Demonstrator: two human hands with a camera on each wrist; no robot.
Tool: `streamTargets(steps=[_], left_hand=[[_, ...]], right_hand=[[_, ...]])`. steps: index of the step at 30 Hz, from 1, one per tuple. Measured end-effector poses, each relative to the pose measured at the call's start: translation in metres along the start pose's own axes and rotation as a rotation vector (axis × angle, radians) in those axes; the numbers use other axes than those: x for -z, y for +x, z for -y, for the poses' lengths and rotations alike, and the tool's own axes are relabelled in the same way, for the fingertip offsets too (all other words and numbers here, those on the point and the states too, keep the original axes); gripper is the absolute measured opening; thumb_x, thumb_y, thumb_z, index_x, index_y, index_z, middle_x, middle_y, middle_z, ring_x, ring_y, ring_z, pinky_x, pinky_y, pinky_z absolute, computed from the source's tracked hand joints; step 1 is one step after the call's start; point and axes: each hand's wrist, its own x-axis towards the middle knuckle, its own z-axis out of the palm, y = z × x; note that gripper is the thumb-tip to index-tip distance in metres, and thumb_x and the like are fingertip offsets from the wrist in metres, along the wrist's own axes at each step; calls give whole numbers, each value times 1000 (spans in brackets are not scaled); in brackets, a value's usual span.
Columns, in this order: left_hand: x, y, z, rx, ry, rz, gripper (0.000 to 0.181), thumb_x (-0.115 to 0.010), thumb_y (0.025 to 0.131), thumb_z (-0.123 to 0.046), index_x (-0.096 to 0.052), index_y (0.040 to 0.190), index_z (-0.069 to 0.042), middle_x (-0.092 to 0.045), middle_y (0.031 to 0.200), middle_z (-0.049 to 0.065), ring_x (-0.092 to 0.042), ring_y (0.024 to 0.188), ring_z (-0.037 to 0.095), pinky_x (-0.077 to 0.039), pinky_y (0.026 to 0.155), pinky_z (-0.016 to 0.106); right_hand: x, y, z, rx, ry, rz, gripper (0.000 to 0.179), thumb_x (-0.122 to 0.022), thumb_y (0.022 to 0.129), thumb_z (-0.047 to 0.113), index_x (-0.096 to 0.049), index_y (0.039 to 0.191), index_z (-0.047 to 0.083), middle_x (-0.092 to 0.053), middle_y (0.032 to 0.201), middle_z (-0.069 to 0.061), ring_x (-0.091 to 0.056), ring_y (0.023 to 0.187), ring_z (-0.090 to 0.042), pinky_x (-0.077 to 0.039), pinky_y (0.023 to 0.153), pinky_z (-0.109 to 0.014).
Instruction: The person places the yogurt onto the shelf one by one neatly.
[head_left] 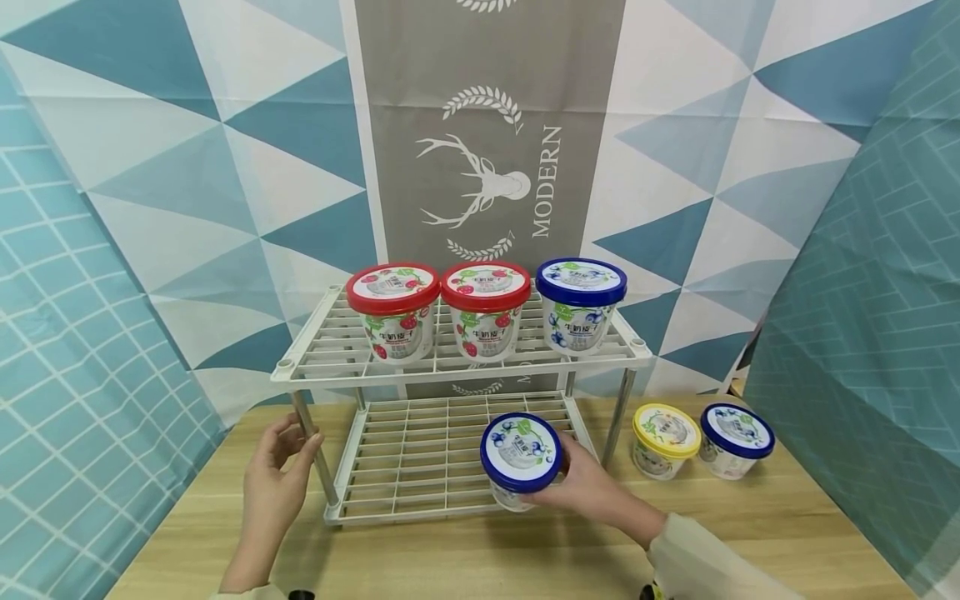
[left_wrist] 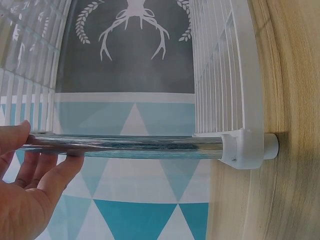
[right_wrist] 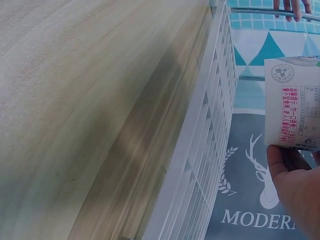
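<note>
In the head view my right hand (head_left: 581, 483) grips a white tub with a blue lid (head_left: 521, 452) by its side, over the front right part of the lower shelf (head_left: 420, 454). The right wrist view has the tub's printed side (right_wrist: 292, 105) in the fingers of my right hand (right_wrist: 300, 195), apart from the shelf bars. With thumb and fingers on opposite sides, my left hand (left_wrist: 37, 185) holds the rack's metal post (left_wrist: 130, 146). On the upper shelf (head_left: 337, 346) stand two red-lidded tubs (head_left: 483, 312) and another blue-lidded tub (head_left: 579, 307).
Right of the rack, a yellow-lidded tub (head_left: 665, 442) and a blue-lidded tub (head_left: 732, 442) stand side by side on the wooden table (head_left: 405, 558). A patterned cloth (head_left: 285, 167) hangs behind the rack. The upper shelf and front posts frame the lower shelf.
</note>
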Motion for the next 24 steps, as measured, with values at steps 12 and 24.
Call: streamTargets(steps=[12, 24], left_hand=[[-1, 1, 1, 1, 4, -2, 37, -65, 88, -10, -54, 123, -9, -53, 87, -27, -51, 79, -15, -45, 64, 4], [-1, 1, 2, -7, 10, -12, 37, -66, 87, -10, -55, 123, -9, -53, 86, -26, -51, 79, -15, -45, 63, 4]], right_hand=[[-7, 10, 2, 23, 24, 39, 92, -86, 64, 21, -35, 140, 12, -51, 131, -11, -51, 120, -31, -43, 100, -45], [-18, 19, 10, -2, 8, 33, 92, -86, 64, 22, -36, 140, 9, -52, 129, -12, -52, 118, -29, -46, 97, -43]])
